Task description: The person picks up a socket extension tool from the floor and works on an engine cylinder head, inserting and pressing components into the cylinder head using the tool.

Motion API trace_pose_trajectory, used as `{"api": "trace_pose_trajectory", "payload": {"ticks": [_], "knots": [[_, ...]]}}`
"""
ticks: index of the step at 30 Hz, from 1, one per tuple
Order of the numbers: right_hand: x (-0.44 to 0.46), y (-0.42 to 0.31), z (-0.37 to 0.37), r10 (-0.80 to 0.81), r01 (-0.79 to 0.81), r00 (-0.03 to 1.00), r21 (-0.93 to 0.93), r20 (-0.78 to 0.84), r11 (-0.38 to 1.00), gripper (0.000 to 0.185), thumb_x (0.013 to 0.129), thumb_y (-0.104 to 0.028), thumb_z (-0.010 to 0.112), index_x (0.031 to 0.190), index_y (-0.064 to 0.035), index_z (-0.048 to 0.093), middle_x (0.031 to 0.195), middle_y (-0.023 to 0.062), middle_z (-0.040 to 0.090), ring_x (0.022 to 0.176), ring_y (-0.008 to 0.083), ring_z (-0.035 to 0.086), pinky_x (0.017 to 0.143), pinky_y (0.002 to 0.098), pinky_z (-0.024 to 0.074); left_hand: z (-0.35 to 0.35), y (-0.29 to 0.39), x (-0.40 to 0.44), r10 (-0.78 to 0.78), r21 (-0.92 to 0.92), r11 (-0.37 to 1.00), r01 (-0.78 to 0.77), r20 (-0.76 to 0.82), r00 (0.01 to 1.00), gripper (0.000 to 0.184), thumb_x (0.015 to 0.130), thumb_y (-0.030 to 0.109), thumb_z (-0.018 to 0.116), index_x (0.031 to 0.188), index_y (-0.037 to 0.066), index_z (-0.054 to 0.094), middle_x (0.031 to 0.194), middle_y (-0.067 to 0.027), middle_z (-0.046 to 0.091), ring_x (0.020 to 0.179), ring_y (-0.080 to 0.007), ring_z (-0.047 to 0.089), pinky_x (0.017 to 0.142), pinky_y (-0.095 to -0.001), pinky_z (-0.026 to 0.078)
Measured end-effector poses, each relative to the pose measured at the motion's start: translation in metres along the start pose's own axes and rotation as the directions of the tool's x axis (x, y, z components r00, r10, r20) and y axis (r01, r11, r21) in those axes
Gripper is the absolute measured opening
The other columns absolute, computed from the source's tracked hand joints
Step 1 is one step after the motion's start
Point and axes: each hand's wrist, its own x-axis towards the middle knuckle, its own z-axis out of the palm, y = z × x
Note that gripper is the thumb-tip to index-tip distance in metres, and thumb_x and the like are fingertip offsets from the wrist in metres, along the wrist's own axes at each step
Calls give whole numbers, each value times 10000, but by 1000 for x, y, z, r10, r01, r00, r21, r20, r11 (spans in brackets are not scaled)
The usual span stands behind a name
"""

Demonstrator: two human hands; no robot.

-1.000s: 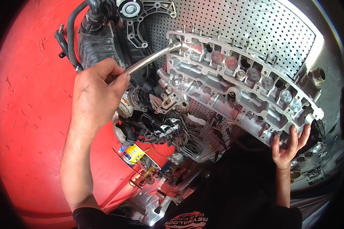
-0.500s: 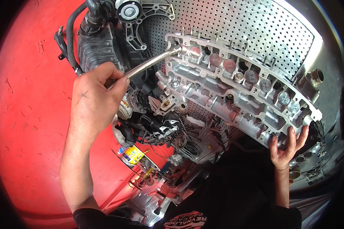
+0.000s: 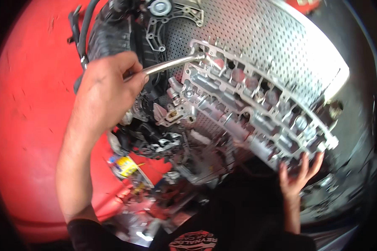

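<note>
My left hand [image 3: 109, 85] is wrapped round the long steel handle of a socket wrench [image 3: 167, 66]. The wrench's far end meets the upper left end of a silver cylinder head [image 3: 234, 96], among its studs and round bores. Glare and blur hide exactly how it seats there. At the opposite end of the casting, my right hand [image 3: 296, 178] rests with spread fingers touching its lower right edge. Several round valve lifters [image 3: 238, 75] sit in a row along the cylinder head.
A perforated metal tabletop [image 3: 238, 25] lies under the casting. Left of it are a black ribbed engine part [image 3: 113, 37], a bracket with a pulley [image 3: 160, 7] and loose metal parts [image 3: 174, 115]. A yellow container [image 3: 125, 166] stands lower left, beside a red surface [image 3: 25, 125].
The view has turned and shifted, so the cylinder head appears steeper and the wrench handle flatter. Both hands keep their places on the wrench and the casting.
</note>
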Motion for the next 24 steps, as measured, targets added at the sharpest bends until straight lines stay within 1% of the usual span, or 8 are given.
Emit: {"api": "trace_pose_trajectory", "payload": {"ticks": [3, 8, 9, 11, 14, 15, 17, 24], "knots": [[28, -26, -41, -56, 25, 985, -189, -162, 982, 663, 931, -193, 715, 1487, 1, 410, 1598, 285, 258, 1485, 440, 284, 1204, 550, 262, -6, -19, -8, 25, -40, 999, -29, -93, 995, 126, 862, 31, 747, 903, -42, 652, 712, -30, 615, 647, -83, 524, 581, -282, 433], [182, -130, 35, -329, 286, 944, 447, 20, 848, 851, 888, -198, 781, 1546, 39, 297, 1530, 222, 407, 1437, 325, 388, 1223, 443, 240, -6, -36, -21, -6, -148, 989, -24, -201, 980, 134, 933, 101, 703, 992, -16, 676, 757, -25, 633, 692, -90, 576, 609, -268, 462], [216, -152, 65, -380, 250, 920, 612, 90, 750, 899, 837, -297, 841, 1538, -17, 352, 1554, 235, 397, 1420, 390, 401, 1140, 474, 371, -3, -38, -24, 6, -197, 979, -52, -226, 974, 139, 939, 107, 696, 999, -18, 675, 767, -31, 634, 696, -93, 581, 612, -270, 469], [271, -177, 121, -691, 619, 722, 473, -29, 627, 735, 907, -350, 776, 1483, -21, 459, 1458, 221, 521, 1350, 349, 490, 1047, 426, 461, 3, -40, -29, 38, -305, 944, -123, -268, 963, 152, 952, 118, 683, 1014, -21, 674, 786, -42, 638, 704, -100, 590, 619, -273, 484], [298, -198, 151, -467, 127, 858, 793, 214, 596, 479, 1016, -393, 648, 1297, -7, 606, 1095, 119, 676, 917, 211, 608, 796, 322, 524, 15, -46, -29, 85, -492, 838, -236, -310, 947, 173, 971, 135, 663, 1035, -25, 672, 815, -59, 643, 716, -110, 604, 629, -278, 507], [303, -199, 159, -470, 175, 874, 827, 119, 534, 414, 1044, -389, 612, 1184, -2, 660, 939, 73, 691, 757, 156, 592, 703, 283, 517, 20, -49, -28, 97, -557, 784, -273, -325, 941, 181, 977, 141, 656, 1043, -27, 671, 825, -65, 645, 720, -114, 608, 633, -280, 514], [312, -188, 169, -496, 157, 858, 853, 132, 498, 449, 1080, -426, 522, 936, -13, 622, 729, 6, 545, 683, 123, 554, 638, 297, 492, 29, -54, -24, 125, -690, 633, -350, -355, 926, 196, 989, 152, 643, 1057, -30, 669, 844, -77, 648, 728, -120, 617, 640, -284, 529], [323, -187, 181, -519, -21, 831, 945, 198, 326, 754, 964, -770, 433, 699, -65, 472, 573, 25, 408, 502, 126, 399, 474, 285, 350, 64, -53, 27, 213, -861, -24, -507, -500, 839, 254, 1033, 193, 596, 1107, -41, 664, 912, -117, 660, 755, -144, 649, 664, -296, 582]]}}
